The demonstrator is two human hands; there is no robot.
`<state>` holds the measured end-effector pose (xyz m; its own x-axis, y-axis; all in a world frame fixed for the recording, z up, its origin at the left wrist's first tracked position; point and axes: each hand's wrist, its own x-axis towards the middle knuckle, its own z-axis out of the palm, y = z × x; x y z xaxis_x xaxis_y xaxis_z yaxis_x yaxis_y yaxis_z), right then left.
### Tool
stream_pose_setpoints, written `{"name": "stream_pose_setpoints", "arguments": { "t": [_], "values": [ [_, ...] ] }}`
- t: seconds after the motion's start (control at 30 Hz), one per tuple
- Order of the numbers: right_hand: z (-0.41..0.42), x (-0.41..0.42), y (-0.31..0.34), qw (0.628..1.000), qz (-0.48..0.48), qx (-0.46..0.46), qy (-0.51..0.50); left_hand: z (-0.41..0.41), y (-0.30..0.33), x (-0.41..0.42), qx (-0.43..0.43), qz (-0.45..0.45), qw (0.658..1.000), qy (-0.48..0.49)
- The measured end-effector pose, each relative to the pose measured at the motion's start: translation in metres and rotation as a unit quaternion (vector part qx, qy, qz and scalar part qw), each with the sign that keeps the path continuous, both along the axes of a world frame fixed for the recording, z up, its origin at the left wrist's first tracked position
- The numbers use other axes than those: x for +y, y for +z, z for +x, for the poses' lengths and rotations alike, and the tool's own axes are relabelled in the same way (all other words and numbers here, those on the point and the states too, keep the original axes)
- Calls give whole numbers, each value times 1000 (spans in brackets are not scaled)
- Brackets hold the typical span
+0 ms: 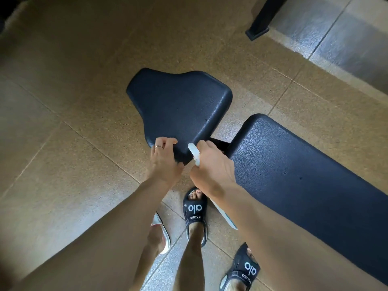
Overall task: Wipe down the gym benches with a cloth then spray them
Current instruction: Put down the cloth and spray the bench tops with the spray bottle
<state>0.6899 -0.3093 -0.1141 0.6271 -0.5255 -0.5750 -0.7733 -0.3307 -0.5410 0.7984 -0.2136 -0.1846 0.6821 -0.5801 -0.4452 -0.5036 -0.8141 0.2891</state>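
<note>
Black textured vinyl covers both pads of the gym bench: the seat pad [178, 106], flared wide at its far end and narrowing toward the camera, and the long back pad [304, 171] running off to the lower right, with a gap between them where the dark frame joint shows. The surface looks dry; no spray droplets or streaks can be made out.

Right hand [212, 164]: fingers curled round a small white item [194, 154] held at the narrow near corner of the seat pad, touching or just off the vinyl. It reads as a folded cloth or wipe, but its stiff edge leaves that uncertain. A white strip with a blue edge [223, 213] shows below the right wrist; what it is cannot be told.

Left hand [163, 156]: thumb and fingers curled over the near edge of the seat pad, gripping it, apparently to steady it. A thin ring sits on one finger.

Judgement: wiping step, early, at the seat's narrow end; spraying not begun, and no bottle is in view.

Next move calls for drawing the white item across the seat toward its wide end, then the back pad, with even pressure over the grain and edges.

Surroundings: tan speckled floor tiles [73, 101]; black slides [195, 208] on the person's feet; a black equipment leg [260, 28] at upper right.
</note>
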Motion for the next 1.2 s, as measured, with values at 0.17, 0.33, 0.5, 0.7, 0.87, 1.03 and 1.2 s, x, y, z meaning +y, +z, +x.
{"name": "stream_pose_setpoints", "arguments": {
  "t": [0.17, 0.33, 0.5, 0.7, 0.87, 1.03, 1.2],
  "values": [
    [-10, 3, -3, 998, -10, 32, 48, 12, 3, 0, -4, 19, 987, 159],
    [-13, 10, -3, 994, 1, 54, 92, 16, 4, 2, 13, 15, 986, 165],
    [25, -2, 1, 999, -17, -6, 33, 17, 4, 0, -1, 49, 988, 145],
    [69, -7, 5, 999, -47, -10, -4, 20, 6, -4, 0, 55, 990, 129],
    [45, -32, 4, 991, -70, 23, -107, 23, 10, -8, -5, 115, 988, 101],
    [5, -35, 13, 991, -62, 49, -110, 15, 28, -25, -4, 146, 987, 73],
    [-19, -15, 30, 999, -27, 32, 1, -7, 54, -48, -15, 114, 993, 22]
  ]
}}
